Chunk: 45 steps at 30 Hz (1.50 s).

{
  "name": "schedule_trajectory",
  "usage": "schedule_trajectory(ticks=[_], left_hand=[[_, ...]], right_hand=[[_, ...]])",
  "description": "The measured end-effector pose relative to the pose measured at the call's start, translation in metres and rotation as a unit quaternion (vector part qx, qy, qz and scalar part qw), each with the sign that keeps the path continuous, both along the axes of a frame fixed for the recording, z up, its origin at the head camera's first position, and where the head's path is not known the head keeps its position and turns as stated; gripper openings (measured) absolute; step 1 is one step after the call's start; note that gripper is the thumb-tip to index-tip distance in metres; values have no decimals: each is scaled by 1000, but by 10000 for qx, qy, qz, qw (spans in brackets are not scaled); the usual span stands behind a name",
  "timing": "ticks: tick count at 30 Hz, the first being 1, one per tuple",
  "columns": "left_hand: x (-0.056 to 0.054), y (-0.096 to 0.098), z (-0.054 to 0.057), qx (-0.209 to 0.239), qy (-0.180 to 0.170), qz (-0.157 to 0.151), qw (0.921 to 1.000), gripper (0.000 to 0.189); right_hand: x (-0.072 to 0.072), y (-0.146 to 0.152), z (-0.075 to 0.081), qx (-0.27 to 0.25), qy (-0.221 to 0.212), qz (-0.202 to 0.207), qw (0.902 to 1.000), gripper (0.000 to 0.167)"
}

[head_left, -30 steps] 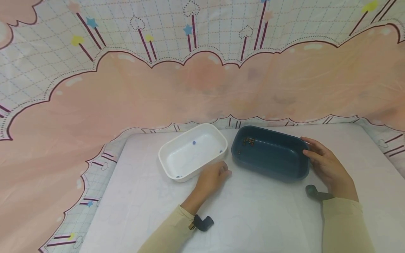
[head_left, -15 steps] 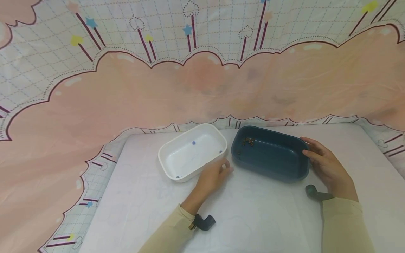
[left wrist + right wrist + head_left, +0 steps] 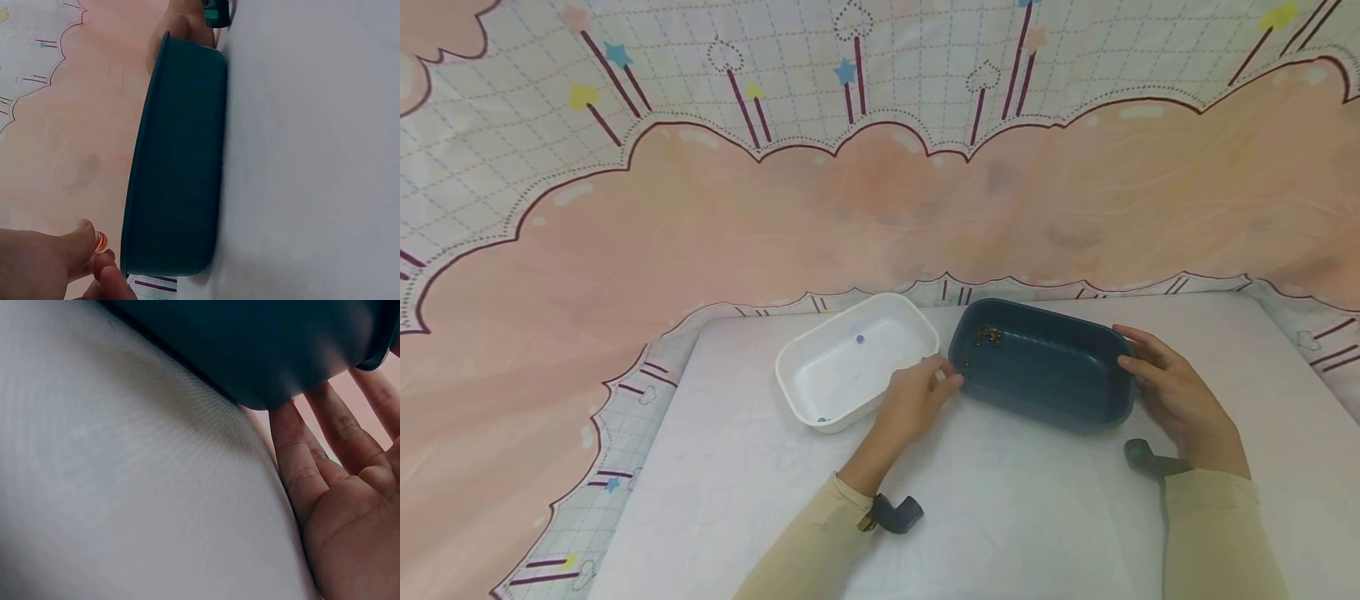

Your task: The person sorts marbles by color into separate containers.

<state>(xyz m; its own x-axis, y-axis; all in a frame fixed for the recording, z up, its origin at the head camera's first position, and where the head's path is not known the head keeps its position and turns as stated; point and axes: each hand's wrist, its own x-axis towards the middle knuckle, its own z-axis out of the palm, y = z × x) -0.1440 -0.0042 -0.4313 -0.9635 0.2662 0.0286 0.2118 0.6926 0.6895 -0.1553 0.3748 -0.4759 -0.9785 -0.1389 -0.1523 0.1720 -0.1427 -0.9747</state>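
My left hand (image 3: 913, 400) is at the near left corner of a dark blue tub (image 3: 1037, 396), beside the right end of a white tub (image 3: 820, 350). In the left wrist view, its thumb and fingers pinch a clear marble (image 3: 100, 242) with orange stripes, close to the dark tub's rim. My right hand (image 3: 1183, 404) holds the dark tub's right end, thumb over the rim and fingers against the outer wall. Several small brownish marbles (image 3: 990, 336) lie inside the dark tub, at its left end. Blue marbles (image 3: 860, 339) lie apart in the white tub.
Both tubs stand side by side on a white-covered table (image 3: 1015, 508), with a narrow gap between them. Behind the table hangs a patterned pink and white cloth (image 3: 880, 208). A dark wrist camera (image 3: 897, 514) sits on the left wrist, another (image 3: 1150, 458) on the right.
My left hand has moved up and right from the white tub's near side to the dark tub's left corner. The right hand and both tubs stay in place.
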Motion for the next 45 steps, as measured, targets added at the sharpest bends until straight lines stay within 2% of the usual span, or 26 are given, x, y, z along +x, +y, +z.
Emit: schedule_trajectory(ticks=[6,19,25,45], left_hand=[[-6,8,5,133,14,49,9999,17],[-14,18,3,139,235,-61,9996,21],[-17,21,2,172,381,-89,9991,20],[-22,28,1,181,420,1,9990,21]], right_hand=[[1,0,1,61,12,26,10000,61],[0,2,0,12,-155,-25,9999,62],[-1,1,1,93,-107,-18,9999,62],[-1,1,-3,96,137,40,9999,59]])
